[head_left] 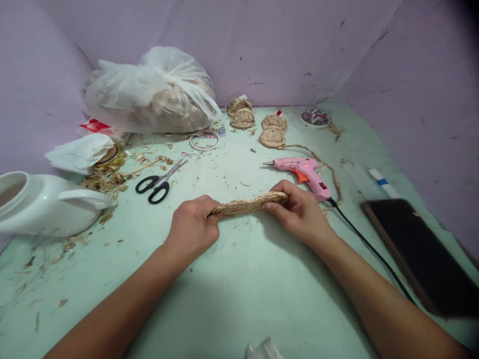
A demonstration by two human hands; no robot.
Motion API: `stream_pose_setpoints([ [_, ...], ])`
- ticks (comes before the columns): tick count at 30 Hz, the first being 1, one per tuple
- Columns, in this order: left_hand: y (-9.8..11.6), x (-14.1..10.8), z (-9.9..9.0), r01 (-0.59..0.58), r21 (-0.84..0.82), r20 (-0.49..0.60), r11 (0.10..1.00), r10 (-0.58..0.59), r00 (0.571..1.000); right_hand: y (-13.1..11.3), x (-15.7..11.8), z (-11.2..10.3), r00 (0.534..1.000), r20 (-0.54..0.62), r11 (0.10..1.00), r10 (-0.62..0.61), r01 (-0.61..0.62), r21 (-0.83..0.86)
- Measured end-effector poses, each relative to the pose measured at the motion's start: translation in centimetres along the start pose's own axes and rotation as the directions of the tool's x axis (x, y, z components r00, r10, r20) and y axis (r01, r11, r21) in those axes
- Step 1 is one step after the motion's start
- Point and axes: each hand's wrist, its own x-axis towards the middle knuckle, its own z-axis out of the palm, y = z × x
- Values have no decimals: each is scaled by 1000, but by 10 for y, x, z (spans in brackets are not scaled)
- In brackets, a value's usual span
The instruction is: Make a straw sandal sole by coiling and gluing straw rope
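My left hand (195,223) is closed on the left end of a flat braided straw piece (245,205). At its other end, my right hand (297,212) pinches it with the thumb below and the fingers behind. The piece is seen nearly edge-on, held above the pale green table. Just beyond my right hand lies a pink glue gun (299,169) with an orange trigger, its nozzle pointing left. Behind that are coiled straw pieces (272,134) with a braided cord (325,164) trailing from them. Black-handled scissors (160,182) lie partly spread left of my left hand.
A white pitcher (48,207) lies at left beside straw scraps (107,179). At the back stand a stuffed plastic bag (157,94), a roll of tape (204,141), more straw coils (241,113) and a small dish (314,118). A dark phone (419,254) and the gun's cable (370,252) occupy the right.
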Motion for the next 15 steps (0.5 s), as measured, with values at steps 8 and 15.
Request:
stream_pose_setpoints([
  [8, 0, -1, 0, -9, -31, -1, 999, 9, 1000, 1, 0, 0, 1000, -6, 999, -14, 14, 42],
  [15, 1, -3, -11, 111, -259, 44, 959, -103, 994, -10, -4, -3, 987, -53, 984, -152, 156, 90],
])
